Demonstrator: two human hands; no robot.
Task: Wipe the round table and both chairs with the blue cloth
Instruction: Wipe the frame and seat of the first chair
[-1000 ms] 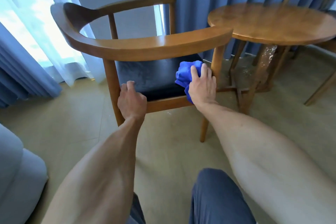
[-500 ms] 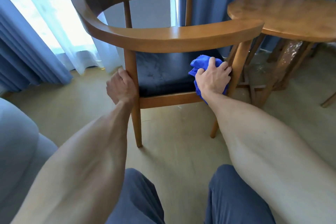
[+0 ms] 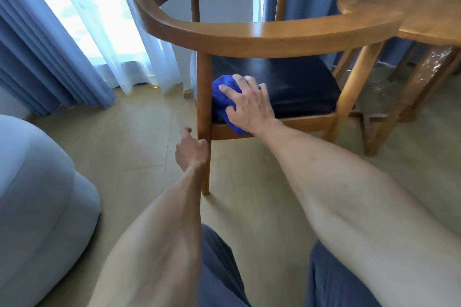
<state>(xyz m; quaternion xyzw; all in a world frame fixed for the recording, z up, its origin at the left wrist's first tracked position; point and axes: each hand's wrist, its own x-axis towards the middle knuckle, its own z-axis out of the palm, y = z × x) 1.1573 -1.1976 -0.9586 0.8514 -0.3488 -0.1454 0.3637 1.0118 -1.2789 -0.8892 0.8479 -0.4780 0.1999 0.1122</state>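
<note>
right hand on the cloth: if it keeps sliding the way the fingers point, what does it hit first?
The right hand points up-left across the black seat, pressing the blue cloth. Straight on, cloth then fingers would likely meet the chair's wooden post first; depth is unclear.

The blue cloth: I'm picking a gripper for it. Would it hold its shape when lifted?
Probably not. The blue cloth bunches into soft folds under the right hand, so it looks limp and light. Its plush surface should grip rather than slide on the black seat.
</note>
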